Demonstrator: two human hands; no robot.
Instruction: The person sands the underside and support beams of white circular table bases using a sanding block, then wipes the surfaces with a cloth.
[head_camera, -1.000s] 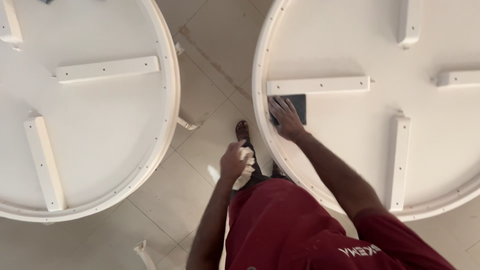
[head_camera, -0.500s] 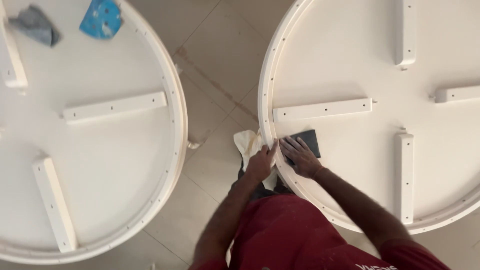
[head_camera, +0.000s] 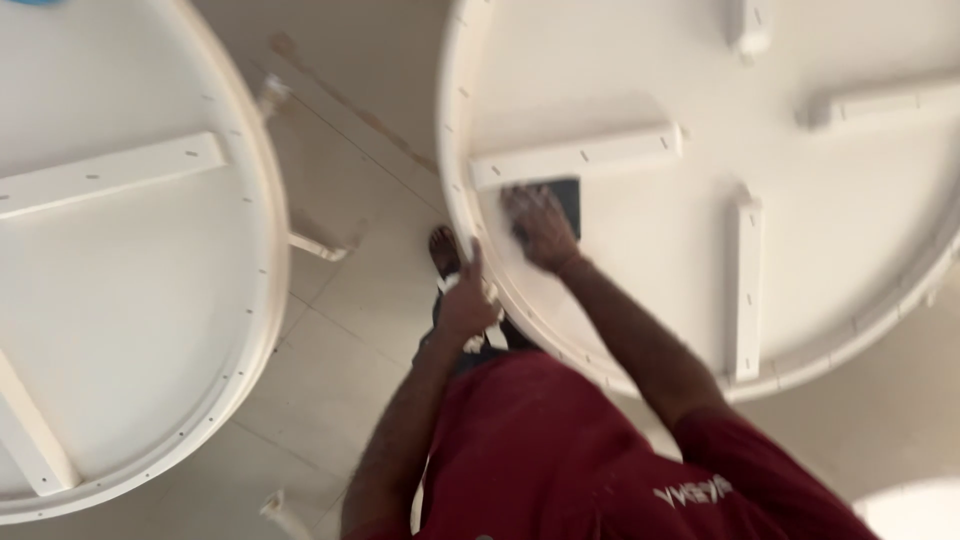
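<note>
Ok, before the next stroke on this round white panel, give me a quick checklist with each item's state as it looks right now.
1. Right hand flat on the dark sanding pad: ok.
2. Pad on the panel face, just below the white batten: ok.
3. Left hand at the panel rim, holding a white cloth: ok, though whether it grips the rim: cannot tell.
4. Foot on the tiled floor between the two panels: ok.
5. Surface condition under the pad: cannot tell, picture blurred.
</note>
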